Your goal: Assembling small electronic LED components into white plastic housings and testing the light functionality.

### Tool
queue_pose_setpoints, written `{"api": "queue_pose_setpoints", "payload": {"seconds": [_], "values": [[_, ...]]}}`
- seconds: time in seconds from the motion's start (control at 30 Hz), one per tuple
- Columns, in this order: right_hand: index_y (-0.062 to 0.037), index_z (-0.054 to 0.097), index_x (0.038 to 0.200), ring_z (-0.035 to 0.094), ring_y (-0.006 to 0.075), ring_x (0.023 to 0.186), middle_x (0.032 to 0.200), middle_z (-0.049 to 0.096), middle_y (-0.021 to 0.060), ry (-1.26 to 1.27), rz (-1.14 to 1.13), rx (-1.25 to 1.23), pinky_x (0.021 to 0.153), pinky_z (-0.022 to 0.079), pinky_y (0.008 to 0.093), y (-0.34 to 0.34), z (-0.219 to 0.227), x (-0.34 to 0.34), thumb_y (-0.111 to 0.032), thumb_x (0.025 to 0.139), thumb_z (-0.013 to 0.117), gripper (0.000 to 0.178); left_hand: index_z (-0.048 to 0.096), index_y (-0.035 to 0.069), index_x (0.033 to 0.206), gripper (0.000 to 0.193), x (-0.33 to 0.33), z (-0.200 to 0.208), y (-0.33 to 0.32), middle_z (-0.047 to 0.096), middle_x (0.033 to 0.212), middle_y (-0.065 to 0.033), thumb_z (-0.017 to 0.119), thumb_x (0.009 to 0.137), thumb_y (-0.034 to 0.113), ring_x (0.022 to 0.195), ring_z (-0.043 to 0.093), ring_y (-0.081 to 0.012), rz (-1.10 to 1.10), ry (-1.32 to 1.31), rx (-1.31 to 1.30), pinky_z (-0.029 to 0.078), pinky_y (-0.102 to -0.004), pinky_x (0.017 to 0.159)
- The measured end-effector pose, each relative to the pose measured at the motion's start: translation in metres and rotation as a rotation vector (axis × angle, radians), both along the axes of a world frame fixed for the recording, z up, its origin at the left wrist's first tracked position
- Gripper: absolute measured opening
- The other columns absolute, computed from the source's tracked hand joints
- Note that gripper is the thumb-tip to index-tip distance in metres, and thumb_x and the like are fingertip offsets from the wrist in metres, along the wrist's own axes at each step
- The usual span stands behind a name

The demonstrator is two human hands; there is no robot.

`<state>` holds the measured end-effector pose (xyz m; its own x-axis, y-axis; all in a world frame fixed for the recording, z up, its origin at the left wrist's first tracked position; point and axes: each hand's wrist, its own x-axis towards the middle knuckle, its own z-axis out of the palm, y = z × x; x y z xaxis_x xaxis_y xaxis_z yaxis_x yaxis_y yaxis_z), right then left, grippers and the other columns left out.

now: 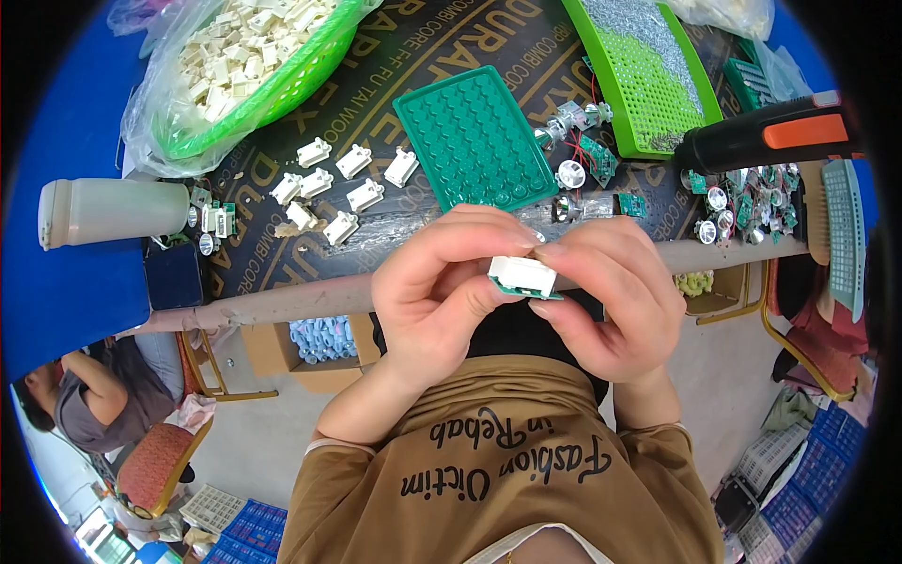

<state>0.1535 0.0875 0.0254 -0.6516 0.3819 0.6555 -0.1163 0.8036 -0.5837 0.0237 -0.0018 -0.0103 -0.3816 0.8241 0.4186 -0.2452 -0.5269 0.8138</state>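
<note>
Bench (pixel 371 113): dark, printed, strewn with parts.
Left hand (pixel 413 291): white housing (pixel 522 271) pinched at one end, above the bench's near edge.
Right hand (pixel 625 301): same housing gripped at its other end.
Fit: green board (pixel 547 295) held against the housing's underside; full seating cannot be told.
Left to do, judged: eight loose housings (pixel 365 195) scattered left of the tray (pixel 474 141); many more heaped in the basket (pixel 310 89).

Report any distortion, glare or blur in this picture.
Head view: fisheye distortion tips the seated person sideways, corners go black; head view: small glints on the green tray; head view: left hand, right hand and white housing look fairly sharp; head view: the lower-left background is partly washed out.
</note>
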Motion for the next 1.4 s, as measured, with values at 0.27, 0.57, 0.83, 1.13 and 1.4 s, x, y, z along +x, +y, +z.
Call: {"api": "queue_pose_setpoints", "payload": {"seconds": [0.27,0.57,0.83,1.13,1.4], "values": [[0.0013,0.052,0.107,0.054,0.0176,0.081,0.094,0.057,0.0108,0.063,-0.050,-0.584,0.075,0.043,0.0287,-0.001,-0.018,0.012,-0.004,0.074,0.061,0.035,0.063,0.008,0.082,0.013,-0.009,-0.002,-0.006,0.062,0.090,-0.0106,0.065,0.070,0.002,0.084,0.056,-0.0259,0.224,0.355,0.156,0.046,-0.0346,0.072],[0.0020,0.039,0.123,0.053,0.0164,0.099,0.117,0.050,0.0113,-0.087,0.292,-1.195,0.083,0.043,0.0280,-0.005,-0.012,-0.009,-0.019,0.086,0.053,0.045,0.066,0.002,0.078,0.014,-0.002,0.003,-0.029,0.053,0.100,-0.0158,0.064,0.068,-0.007,0.078,0.060,-0.0217,0.180,0.360,-0.062,0.051,-0.0284,0.064],[0.0031,0.051,0.105,0.055,0.0183,0.090,0.108,0.048,0.0115,0.149,0.182,-0.872,0.078,0.045,0.0294,0.021,-0.032,-0.030,-0.015,0.082,0.059,0.030,0.047,-0.003,0.098,0.020,-0.005,-0.003,-0.019,0.040,0.110,-0.0142,0.054,0.079,-0.006,0.092,0.055,-0.0208,-0.095,-0.196,-0.129,0.051,-0.0358,0.079],[0.0032,0.049,0.112,0.055,0.0215,0.098,0.110,0.052,0.0135,0.006,-0.026,-0.715,0.084,0.045,0.0310,0.028,-0.030,-0.027,-0.001,0.081,0.053,0.032,0.047,-0.003,0.116,0.036,-0.017,-0.003,-0.009,0.047,0.112,-0.0105,0.054,0.081,-0.004,0.099,0.052,-0.0189,-0.314,-0.261,-0.316,0.044,-0.0296,0.088],[0.0057,0.047,0.114,0.053,0.0169,0.100,0.109,0.054,0.0119,0.068,0.041,-0.668,0.086,0.043,0.0277,0.013,-0.001,-0.039,0.003,0.079,0.053,0.035,0.056,-0.003,0.105,0.031,-0.016,-0.003,-0.003,0.049,0.108,-0.0078,0.061,0.075,-0.006,0.099,0.052,-0.0156,-0.249,-0.346,-0.483,0.044,-0.0261,0.085]]}}
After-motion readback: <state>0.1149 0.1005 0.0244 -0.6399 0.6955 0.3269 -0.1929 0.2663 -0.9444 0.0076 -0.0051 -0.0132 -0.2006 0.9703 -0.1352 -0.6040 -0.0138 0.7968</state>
